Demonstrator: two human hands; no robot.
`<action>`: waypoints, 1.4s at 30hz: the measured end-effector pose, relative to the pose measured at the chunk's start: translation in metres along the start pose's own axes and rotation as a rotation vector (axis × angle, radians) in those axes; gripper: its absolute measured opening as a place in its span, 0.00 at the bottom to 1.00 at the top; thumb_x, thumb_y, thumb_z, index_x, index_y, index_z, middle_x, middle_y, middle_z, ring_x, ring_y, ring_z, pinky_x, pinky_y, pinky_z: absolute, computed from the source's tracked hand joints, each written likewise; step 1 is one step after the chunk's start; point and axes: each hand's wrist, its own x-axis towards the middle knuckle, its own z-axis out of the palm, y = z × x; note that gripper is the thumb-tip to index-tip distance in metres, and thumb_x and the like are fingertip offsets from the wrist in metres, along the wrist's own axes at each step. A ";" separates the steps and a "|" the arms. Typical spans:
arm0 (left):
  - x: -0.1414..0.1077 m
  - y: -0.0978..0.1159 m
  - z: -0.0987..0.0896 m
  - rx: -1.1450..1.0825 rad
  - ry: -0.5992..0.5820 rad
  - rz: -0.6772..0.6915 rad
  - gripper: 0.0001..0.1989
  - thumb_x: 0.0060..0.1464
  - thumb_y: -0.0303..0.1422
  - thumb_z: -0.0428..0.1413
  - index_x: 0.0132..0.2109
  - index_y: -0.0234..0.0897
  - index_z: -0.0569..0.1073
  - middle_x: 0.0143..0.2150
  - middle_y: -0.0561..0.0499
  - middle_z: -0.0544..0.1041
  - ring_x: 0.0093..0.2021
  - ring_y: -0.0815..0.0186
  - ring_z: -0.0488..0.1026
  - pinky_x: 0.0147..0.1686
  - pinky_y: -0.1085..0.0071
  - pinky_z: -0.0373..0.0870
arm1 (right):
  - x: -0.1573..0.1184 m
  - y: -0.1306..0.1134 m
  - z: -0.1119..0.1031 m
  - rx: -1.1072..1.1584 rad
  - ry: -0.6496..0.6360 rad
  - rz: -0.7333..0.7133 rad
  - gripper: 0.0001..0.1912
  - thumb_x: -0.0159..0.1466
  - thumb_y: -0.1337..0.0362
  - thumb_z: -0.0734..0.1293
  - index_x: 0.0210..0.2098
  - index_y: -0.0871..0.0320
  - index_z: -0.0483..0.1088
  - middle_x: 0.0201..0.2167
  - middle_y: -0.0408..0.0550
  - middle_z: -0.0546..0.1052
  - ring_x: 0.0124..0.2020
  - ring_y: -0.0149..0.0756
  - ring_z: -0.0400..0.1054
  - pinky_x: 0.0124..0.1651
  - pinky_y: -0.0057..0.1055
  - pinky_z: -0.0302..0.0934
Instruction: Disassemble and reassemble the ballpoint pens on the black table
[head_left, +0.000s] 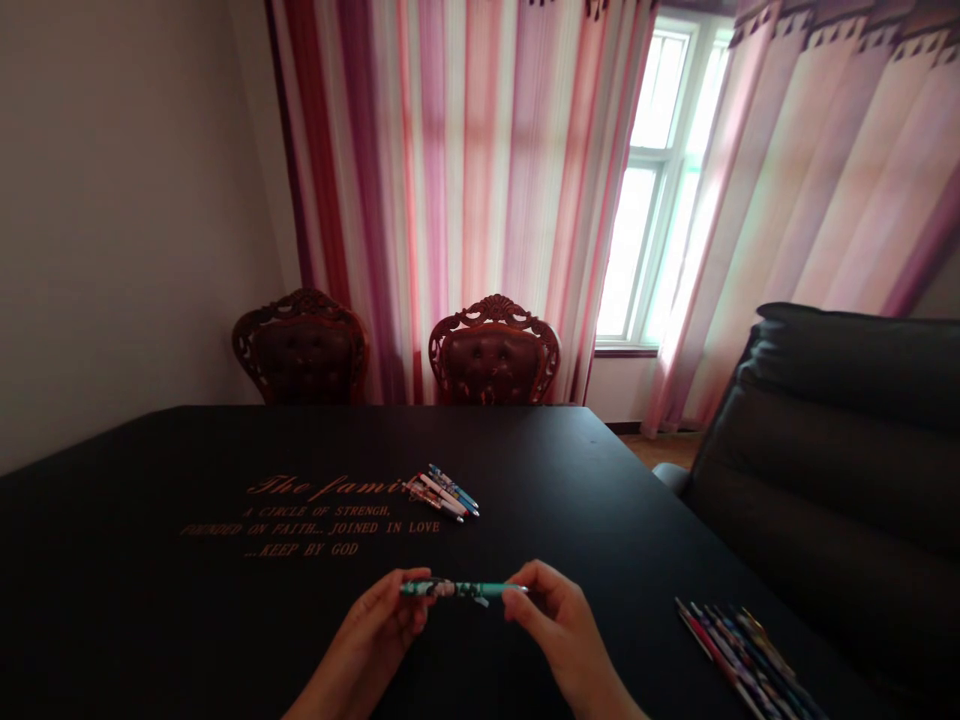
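A green patterned pen (457,590) lies level between my two hands, above the near part of the black table. My left hand (391,612) pinches its left end between thumb and fingers. Its right end, with a silvery tip, is pinched by my right hand (551,612). A small pale piece hangs just under the barrel near the right side; I cannot make out what it is. Beyond the hands, a small pile of several pens (444,494) rests on the table, partly over the gold lettering.
Several more pens (742,655) lie side by side at the table's near right. The black table (187,630) carries gold printed words. Two carved chairs (495,355) stand behind its far edge. A black leather chair (847,480) is at the right, and striped curtains (472,180) hang behind.
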 end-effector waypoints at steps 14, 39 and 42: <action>0.004 0.013 -0.005 0.186 0.196 0.165 0.15 0.43 0.36 0.69 0.38 0.34 0.79 0.30 0.50 0.80 0.32 0.67 0.74 0.37 0.75 0.70 | 0.009 0.011 0.012 -0.494 -0.027 -0.132 0.06 0.57 0.65 0.70 0.36 0.54 0.73 0.33 0.46 0.74 0.39 0.43 0.66 0.46 0.37 0.58; 0.006 0.006 -0.011 0.395 0.106 0.218 0.12 0.47 0.38 0.66 0.36 0.36 0.77 0.30 0.52 0.80 0.33 0.66 0.73 0.34 0.74 0.68 | 0.009 -0.013 -0.003 -0.384 0.065 -0.308 0.05 0.62 0.69 0.66 0.30 0.56 0.72 0.31 0.44 0.74 0.36 0.37 0.67 0.40 0.31 0.59; 0.007 0.005 -0.013 0.441 0.095 0.225 0.11 0.48 0.38 0.65 0.37 0.36 0.77 0.31 0.51 0.81 0.34 0.65 0.74 0.36 0.74 0.68 | 0.006 -0.014 -0.001 -0.377 0.049 -0.286 0.05 0.62 0.70 0.67 0.29 0.56 0.72 0.30 0.44 0.74 0.35 0.36 0.68 0.40 0.30 0.59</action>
